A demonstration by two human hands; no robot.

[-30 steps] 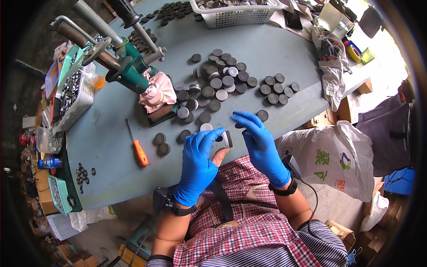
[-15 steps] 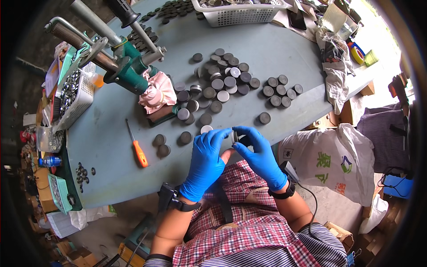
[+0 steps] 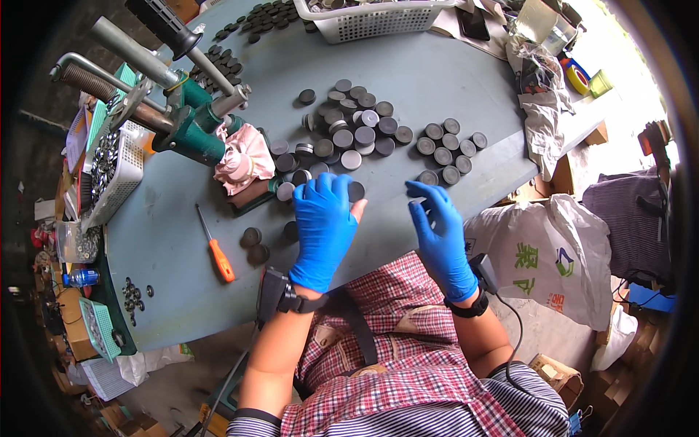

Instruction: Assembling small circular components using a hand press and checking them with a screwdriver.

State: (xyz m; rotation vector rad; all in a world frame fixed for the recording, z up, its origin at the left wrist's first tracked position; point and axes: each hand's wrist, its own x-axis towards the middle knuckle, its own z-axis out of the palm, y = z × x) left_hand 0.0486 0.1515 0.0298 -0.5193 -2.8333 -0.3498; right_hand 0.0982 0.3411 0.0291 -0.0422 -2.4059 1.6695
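My left hand (image 3: 320, 231), in a blue glove with a bare thumb tip, reaches over the near edge of a pile of round discs (image 3: 364, 135). Its fingers and thumb close on a dark round disc (image 3: 356, 191). My right hand (image 3: 441, 237), also gloved in blue, is open above the table with its index finger and thumb apart. A dark disc (image 3: 428, 178) lies just beyond its fingertips, at the near edge of a small cluster of grey-black discs (image 3: 443, 155).
A green lever press (image 3: 193, 131) with pink cloth stands at left. Near it lies an orange-handled screwdriver (image 3: 221, 261). White baskets (image 3: 364, 28) of parts sit at the back and left. A white sack (image 3: 539, 255) hangs past the right table edge.
My hands have moved apart from the disc between them. The left has reached left and forward to the pile; the right has moved right, beside the cluster, and is now open.
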